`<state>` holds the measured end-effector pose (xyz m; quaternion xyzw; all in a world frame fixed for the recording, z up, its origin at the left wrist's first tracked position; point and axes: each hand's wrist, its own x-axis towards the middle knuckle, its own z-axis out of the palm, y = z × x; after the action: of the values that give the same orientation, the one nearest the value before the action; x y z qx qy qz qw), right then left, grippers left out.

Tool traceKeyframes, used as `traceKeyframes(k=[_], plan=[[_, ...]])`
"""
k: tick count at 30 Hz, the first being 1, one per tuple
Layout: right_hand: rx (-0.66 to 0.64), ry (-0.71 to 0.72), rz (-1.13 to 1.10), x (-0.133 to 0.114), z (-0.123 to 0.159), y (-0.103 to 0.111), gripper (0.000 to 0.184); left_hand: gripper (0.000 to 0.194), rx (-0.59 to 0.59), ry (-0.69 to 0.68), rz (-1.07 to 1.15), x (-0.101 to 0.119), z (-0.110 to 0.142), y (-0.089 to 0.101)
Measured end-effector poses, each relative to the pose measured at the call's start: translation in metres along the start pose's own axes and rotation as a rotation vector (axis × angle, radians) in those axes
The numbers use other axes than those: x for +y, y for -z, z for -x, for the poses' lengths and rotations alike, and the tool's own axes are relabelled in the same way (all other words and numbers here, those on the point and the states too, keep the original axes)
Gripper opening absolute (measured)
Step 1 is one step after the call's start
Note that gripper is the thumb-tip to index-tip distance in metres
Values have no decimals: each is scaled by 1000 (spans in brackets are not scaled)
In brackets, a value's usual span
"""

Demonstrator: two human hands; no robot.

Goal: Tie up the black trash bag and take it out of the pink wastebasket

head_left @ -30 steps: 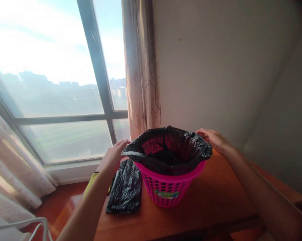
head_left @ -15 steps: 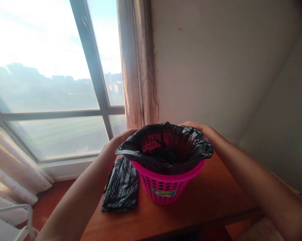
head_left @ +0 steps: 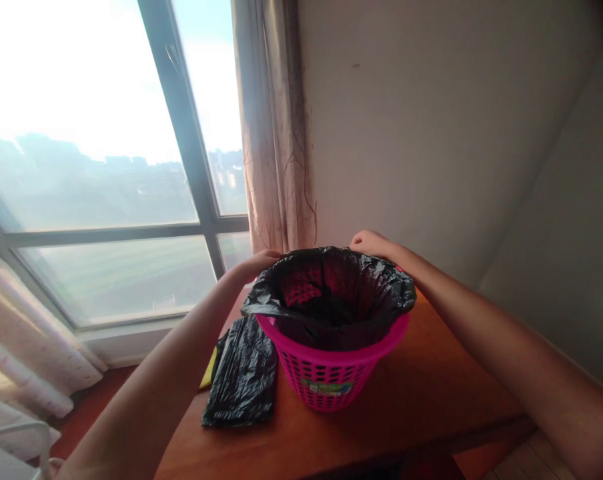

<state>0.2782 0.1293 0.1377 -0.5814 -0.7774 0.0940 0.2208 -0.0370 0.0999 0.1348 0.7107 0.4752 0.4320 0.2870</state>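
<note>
A pink perforated plastic basket (head_left: pixel 326 373) with a small label stands upright on the wooden table. A black garbage bag (head_left: pixel 281 317) lines it, its edge folded outward over the rim, lower on the far side than at the front. My left hand (head_left: pixel 261 261) closes on the bag at the far left rim, fingertips partly hidden behind the plastic. At the back right of the rim, my right hand (head_left: pixel 373 243) is curled and grips the bag's edge. A folded black plastic bag (head_left: pixel 242 377) lies flat to the left of the basket.
The wooden table (head_left: pixel 421 400) has its front edge near me. A yellow item (head_left: pixel 209 370) shows beside the folded bag. Window (head_left: pixel 106 267) and curtains (head_left: pixel 281 133) stand behind on the left, a wall (head_left: pixel 431 133) at the back, and a white chair frame (head_left: pixel 36 430) at lower left.
Both hands have shifted along the far rim and show more above it. The bag's edge now sits closer around the rim at the sides. The basket stays in place.
</note>
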Motion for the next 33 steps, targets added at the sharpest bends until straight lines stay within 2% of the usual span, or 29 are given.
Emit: traceKeyframes(k=[3, 6, 9, 13, 15, 17, 20, 23, 26, 28, 30, 33], plan=[[122, 4, 85, -10, 0, 2, 18, 16, 68, -27, -175, -2, -19, -2], [220, 19, 140, -18, 6, 7, 21, 8, 152, -101, -292, 6, -25, 2], [286, 68, 167, -20, 20, 17, 22, 8, 189, -165, -365, 21, -16, 13], [324, 183, 76, -12, 41, 30, 21, 22, 195, -267, -354, 34, 6, 29], [280, 184, -22, -5, 51, 34, 22, 30, 192, -260, -239, 35, 19, 35], [218, 130, -116, 4, 60, 37, 26, 37, 190, -192, -124, 33, 32, 41], [100, -18, -245, 17, 77, 39, 40, 44, 125, 22, 3, 27, 55, 50], [-125, -159, -410, 22, 101, 43, 58, 53, -14, 261, 133, 16, 77, 59], [-292, -231, -540, 20, 127, 46, 63, 57, -112, 409, 254, 7, 96, 65], [-344, -234, -576, 18, 139, 47, 60, 51, -162, 416, 287, 4, 106, 66], [-380, -208, -592, 17, 147, 49, 53, 41, -180, 367, 264, 5, 113, 68], [-344, -174, -566, 16, 148, 58, 48, 32, -90, 289, 196, 10, 115, 75]])
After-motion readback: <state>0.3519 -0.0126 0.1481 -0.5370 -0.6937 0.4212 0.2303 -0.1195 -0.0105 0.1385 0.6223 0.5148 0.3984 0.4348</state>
